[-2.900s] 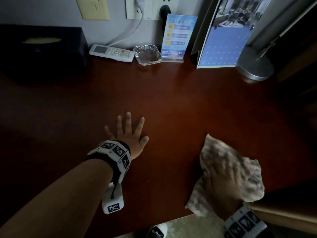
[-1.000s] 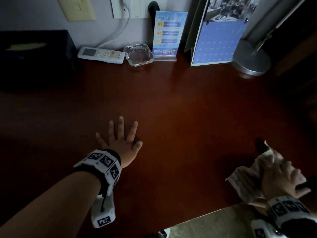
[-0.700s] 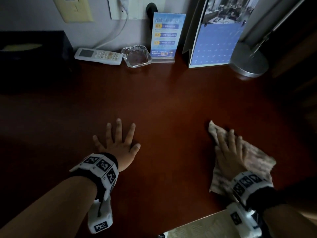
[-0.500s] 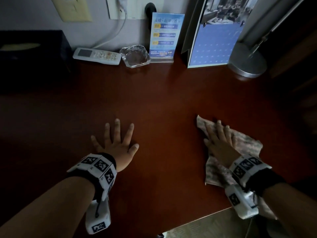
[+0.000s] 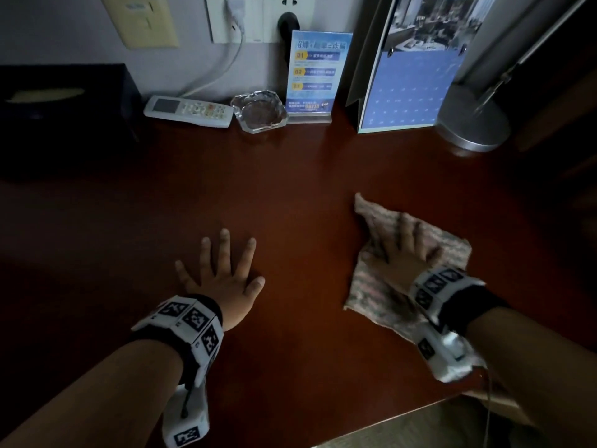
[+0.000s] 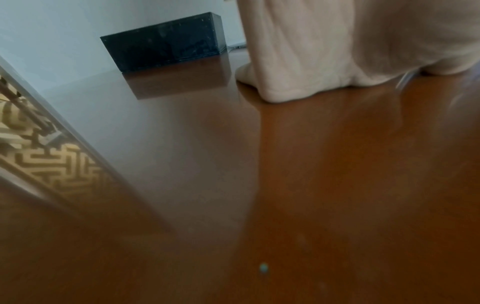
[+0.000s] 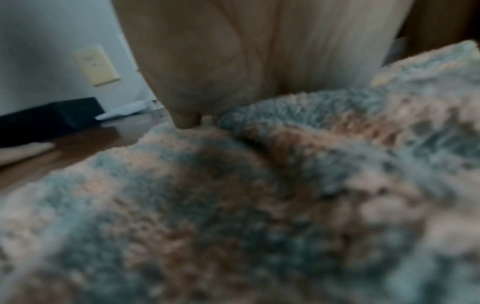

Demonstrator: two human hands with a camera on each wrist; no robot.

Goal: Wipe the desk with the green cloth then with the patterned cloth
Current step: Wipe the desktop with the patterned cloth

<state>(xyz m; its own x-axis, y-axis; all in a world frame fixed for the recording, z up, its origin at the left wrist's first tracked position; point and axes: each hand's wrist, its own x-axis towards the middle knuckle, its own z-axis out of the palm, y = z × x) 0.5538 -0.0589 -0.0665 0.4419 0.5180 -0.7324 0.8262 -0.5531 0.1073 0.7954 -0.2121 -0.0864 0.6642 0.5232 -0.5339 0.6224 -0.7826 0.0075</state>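
Observation:
The patterned cloth [image 5: 384, 286], fluffy with pink and grey patches, lies spread on the dark red desk [image 5: 290, 195] at the right. My right hand [image 5: 403, 250] lies flat on it with straight fingers, pressing it down. In the right wrist view the cloth [image 7: 233, 205] fills the frame under my palm [image 7: 259, 51]. My left hand [image 5: 223, 273] rests flat on the bare desk at centre left, fingers spread, holding nothing. Its palm [image 6: 337, 41] shows on the wood in the left wrist view. No green cloth is in view.
Along the back wall stand a black box [image 5: 64, 101], a white remote [image 5: 189, 110], a glass ashtray [image 5: 260, 112], a blue sign card [image 5: 313, 76], a desk calendar [image 5: 410, 76] and a lamp base [image 5: 471, 121]. The desk's front edge [image 5: 403, 415] runs close behind my right wrist.
My right hand brought the cloth from the front right corner onto the desk and is sliding it leftward and away, flat under the palm. The left hand has stayed in place.

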